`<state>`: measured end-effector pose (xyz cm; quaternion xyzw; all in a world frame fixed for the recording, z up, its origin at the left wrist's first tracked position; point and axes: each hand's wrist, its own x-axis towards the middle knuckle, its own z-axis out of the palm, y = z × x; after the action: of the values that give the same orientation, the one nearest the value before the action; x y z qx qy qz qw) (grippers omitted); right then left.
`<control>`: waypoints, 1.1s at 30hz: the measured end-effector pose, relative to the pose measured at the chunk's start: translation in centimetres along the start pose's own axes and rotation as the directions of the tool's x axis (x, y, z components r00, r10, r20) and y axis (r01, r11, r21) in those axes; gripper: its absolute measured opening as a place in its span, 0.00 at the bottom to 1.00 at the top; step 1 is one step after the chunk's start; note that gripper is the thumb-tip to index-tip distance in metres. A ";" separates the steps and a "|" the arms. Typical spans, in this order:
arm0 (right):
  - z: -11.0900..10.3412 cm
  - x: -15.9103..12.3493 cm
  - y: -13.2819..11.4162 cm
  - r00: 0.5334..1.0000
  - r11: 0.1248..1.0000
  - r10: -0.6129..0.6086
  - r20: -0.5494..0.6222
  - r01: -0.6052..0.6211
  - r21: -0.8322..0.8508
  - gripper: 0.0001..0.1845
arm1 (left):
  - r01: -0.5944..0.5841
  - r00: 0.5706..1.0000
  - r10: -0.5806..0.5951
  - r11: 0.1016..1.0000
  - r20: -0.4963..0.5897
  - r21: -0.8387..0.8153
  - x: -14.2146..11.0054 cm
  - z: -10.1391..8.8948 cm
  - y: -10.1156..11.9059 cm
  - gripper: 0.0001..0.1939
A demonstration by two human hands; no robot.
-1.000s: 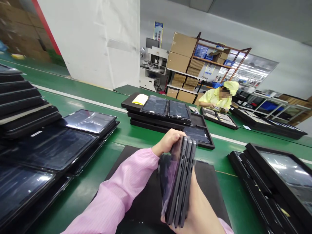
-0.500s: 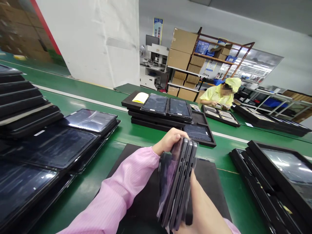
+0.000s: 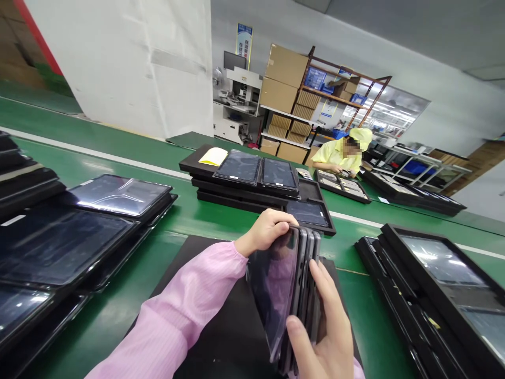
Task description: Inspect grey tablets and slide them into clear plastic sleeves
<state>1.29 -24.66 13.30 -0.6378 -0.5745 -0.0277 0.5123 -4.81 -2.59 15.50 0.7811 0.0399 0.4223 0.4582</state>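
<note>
devices [image 3: 305, 295] between both hands

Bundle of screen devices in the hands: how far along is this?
Apparently done: two screens lie flat atop the trays ahead. In hand: the left hand grips the top of the upright bundle; the right hand is at its near side. Left: the bundle is not yet set down. Whether the left-side screens are finished or waiting, I cannot tell.
</note>
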 end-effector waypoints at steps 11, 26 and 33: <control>-1.3 0.6 0.5 0.999 0.988 -0.014 -0.040 0.008 -0.155 0.29 | -0.106 0.993 0.104 0.994 0.056 0.034 -0.2 0.3 -0.3 0.38; -1.0 1.3 0.2 0.990 0.997 0.035 -0.136 -0.045 -0.070 0.20 | -0.032 0.999 0.034 0.983 -0.009 0.181 -1.1 3.4 7.1 0.19; -0.5 0.8 -0.1 0.989 1.000 0.016 -0.147 -0.020 -0.024 0.18 | 0.135 0.989 -0.124 0.980 -0.083 0.143 -2.0 3.4 8.7 0.15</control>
<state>1.74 -24.51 14.12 -0.6455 -0.5291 -0.0771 0.5454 -6.49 -10.84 19.99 0.7926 0.1390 0.4160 0.4236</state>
